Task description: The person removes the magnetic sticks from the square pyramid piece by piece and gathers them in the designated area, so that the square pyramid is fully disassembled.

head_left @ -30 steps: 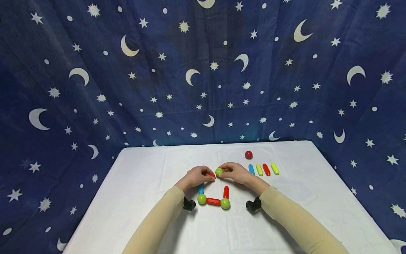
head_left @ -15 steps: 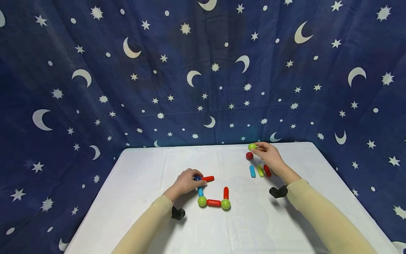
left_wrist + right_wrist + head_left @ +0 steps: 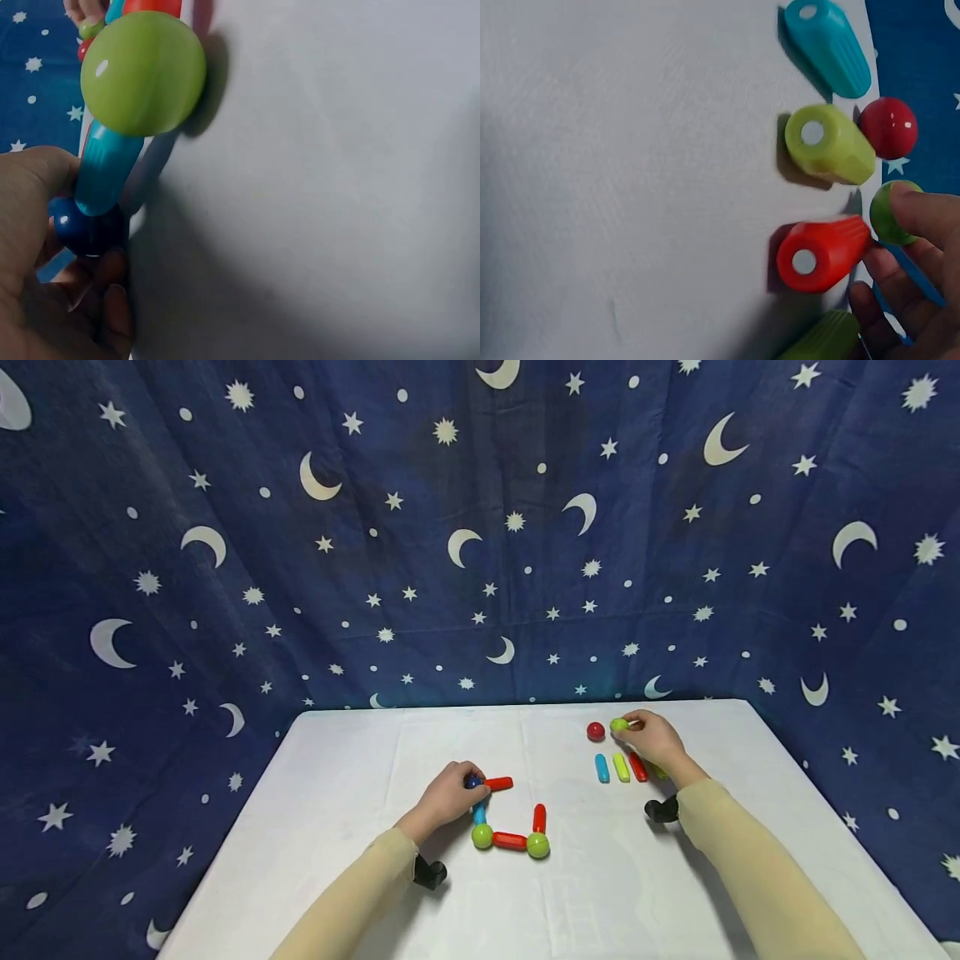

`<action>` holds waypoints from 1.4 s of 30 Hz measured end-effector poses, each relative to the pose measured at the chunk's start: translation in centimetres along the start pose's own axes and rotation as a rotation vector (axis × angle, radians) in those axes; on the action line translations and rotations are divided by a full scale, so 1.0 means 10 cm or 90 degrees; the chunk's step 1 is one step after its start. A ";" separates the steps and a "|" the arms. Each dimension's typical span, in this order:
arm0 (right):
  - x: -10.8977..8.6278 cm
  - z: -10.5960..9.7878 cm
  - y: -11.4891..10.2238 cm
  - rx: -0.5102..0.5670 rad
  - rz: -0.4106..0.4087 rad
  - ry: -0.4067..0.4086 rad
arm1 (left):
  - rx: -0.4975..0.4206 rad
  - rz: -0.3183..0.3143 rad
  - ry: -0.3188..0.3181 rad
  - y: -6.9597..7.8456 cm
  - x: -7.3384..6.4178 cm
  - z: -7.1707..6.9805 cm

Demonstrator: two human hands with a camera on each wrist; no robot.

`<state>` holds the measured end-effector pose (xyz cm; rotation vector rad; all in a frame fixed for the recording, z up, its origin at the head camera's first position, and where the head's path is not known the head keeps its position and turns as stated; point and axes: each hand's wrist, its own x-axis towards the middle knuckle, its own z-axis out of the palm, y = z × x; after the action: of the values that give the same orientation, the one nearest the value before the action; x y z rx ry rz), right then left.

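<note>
My left hand (image 3: 447, 795) grips a dark blue ball (image 3: 86, 231) between thumb and fingers. A light blue rod (image 3: 109, 169) joins that ball to a green ball (image 3: 142, 73), and a red rod (image 3: 498, 783) points right from it. From the green ball, another red rod (image 3: 511, 842) runs to a second green ball (image 3: 537, 846), which bears an upright-pointing red rod (image 3: 540, 818). At the back right, my right hand (image 3: 654, 739) pinches a loose green ball (image 3: 894, 214) between thumb and fingers, just right of a red ball (image 3: 596, 732).
In front of the right hand lies a row of loose rods: blue (image 3: 602, 768), yellow-green (image 3: 621, 767), red (image 3: 638, 767) and another yellow-green one (image 3: 825, 337), partly hidden. Behind the white table (image 3: 360, 743) hangs a blue curtain (image 3: 420, 610) with moons and stars.
My right hand has carried the green ball from beside the left hand to the back right, next to the red ball. My left hand has shifted left from the red rod to the dark blue ball.
</note>
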<state>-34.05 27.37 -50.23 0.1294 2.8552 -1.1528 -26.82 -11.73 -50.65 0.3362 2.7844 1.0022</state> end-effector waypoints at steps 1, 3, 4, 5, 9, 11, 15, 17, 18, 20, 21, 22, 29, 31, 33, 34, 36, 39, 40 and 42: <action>0.00 0.00 0.01 -0.005 0.003 -0.001 | -0.003 0.002 -0.001 0.00 0.02 0.00; 0.01 0.00 0.03 -0.010 0.008 0.000 | -0.002 0.015 -0.005 0.00 0.06 0.01; 0.01 0.00 0.04 -0.010 0.008 0.001 | -0.003 0.020 -0.008 0.01 0.08 0.01; 0.01 0.01 0.05 -0.009 0.006 0.001 | -0.003 0.025 -0.011 0.01 0.10 0.01; 0.02 0.03 0.08 -0.010 -0.008 -0.003 | 0.001 0.040 -0.027 0.03 0.16 0.02; 0.03 0.04 0.08 -0.011 -0.009 -0.004 | 0.003 0.043 -0.034 0.05 0.19 0.02; 0.02 0.05 0.07 -0.007 0.001 -0.004 | 0.009 0.041 -0.041 0.06 0.22 0.03; 0.02 0.05 0.06 -0.004 0.012 -0.006 | 0.012 0.038 -0.043 0.07 0.22 0.03; 0.01 0.04 0.06 -0.002 0.013 -0.007 | 0.011 0.038 -0.043 0.08 0.22 0.03; 0.01 0.04 0.05 -0.001 0.017 -0.007 | 0.009 0.039 -0.044 0.08 0.22 0.03; 0.01 0.03 0.05 0.000 0.018 -0.006 | 0.008 0.040 -0.044 0.08 0.22 0.03; 0.00 0.03 0.04 0.000 0.017 -0.005 | 0.007 0.041 -0.044 0.08 0.22 0.03; -0.02 0.02 0.04 -0.006 0.005 -0.003 | 0.013 0.045 -0.038 0.07 0.22 0.06; -0.02 0.02 0.04 -0.007 0.004 -0.003 | 0.013 0.045 -0.037 0.07 0.22 0.06; -0.01 0.02 0.05 -0.006 0.006 -0.002 | 0.014 0.042 -0.038 0.06 0.22 0.07; -0.01 0.02 0.05 -0.006 0.006 -0.002 | 0.013 0.041 -0.039 0.06 0.22 0.07; 0.00 0.03 0.06 -0.005 0.009 -0.003 | 0.009 0.038 -0.040 0.06 0.22 0.07; 0.00 0.03 0.07 -0.003 0.009 0.003 | -0.007 0.023 -0.041 0.07 0.20 0.05; -0.02 0.03 0.07 -0.004 0.005 0.013 | -0.009 0.017 -0.040 0.07 0.19 0.04; -0.05 0.02 0.07 -0.010 -0.009 0.049 | -0.005 0.006 -0.037 0.07 0.17 0.03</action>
<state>-33.45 27.68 -50.80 0.1556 2.9353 -1.1534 -28.24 -10.59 -50.59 0.3724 2.7296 0.9884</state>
